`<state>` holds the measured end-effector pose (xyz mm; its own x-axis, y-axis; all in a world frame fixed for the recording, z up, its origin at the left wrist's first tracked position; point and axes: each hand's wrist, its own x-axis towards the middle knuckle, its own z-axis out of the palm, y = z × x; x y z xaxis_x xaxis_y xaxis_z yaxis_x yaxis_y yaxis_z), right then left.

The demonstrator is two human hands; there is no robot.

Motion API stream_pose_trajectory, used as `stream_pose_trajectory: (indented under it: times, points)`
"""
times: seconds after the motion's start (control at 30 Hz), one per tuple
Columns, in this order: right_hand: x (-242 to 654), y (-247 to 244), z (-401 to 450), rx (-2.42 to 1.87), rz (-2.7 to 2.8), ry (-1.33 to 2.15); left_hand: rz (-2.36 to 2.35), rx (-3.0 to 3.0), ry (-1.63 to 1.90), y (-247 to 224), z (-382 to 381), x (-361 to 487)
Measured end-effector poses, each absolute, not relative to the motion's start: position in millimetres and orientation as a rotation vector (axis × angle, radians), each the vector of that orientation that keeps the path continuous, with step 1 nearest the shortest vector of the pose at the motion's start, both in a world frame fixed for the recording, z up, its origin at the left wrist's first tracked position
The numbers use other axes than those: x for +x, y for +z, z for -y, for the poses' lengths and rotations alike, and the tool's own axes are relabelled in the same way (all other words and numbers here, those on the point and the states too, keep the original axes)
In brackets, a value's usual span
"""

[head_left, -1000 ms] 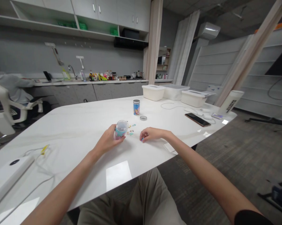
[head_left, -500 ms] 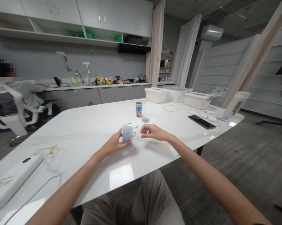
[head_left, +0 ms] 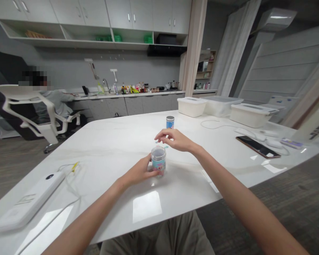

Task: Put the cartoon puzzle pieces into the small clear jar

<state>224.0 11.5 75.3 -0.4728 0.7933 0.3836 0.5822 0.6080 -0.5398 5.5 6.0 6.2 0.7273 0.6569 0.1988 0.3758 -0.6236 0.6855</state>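
My left hand (head_left: 145,170) is wrapped round a clear open jar (head_left: 158,163) with a colourful label, upright on the white table (head_left: 109,145). Just beyond the jar's mouth, my right hand (head_left: 175,139) hovers with fingers bent and apart, and nothing shows between them. Small colourful pieces (head_left: 166,147) lie on the table beneath its fingertips. A blue jar (head_left: 170,122) with a silver lid stands behind my right hand, which hides its lower part.
White lidded boxes (head_left: 191,107) stand at the back right. A phone (head_left: 257,146) and cables lie on the right. A white power bank (head_left: 29,200) with a cable is at the left. A person (head_left: 56,101) sits beyond the table.
The view has turned left. My right hand has moved from beside the open jar to above the small pieces behind it, and the loose silver lid is now out of sight.
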Motion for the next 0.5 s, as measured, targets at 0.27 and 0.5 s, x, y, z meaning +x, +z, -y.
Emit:
stream_pose_trajectory:
  times: [0.27, 0.5]
  points:
    - [224, 3, -48, -1.676, 2.5, 0.459, -1.073, 2.581, 0.635, 17, -25, -28]
    - [223, -23, -51, -1.436, 2.347, 0.275, -1.255, 2.611, 0.708, 11, -31, -28]
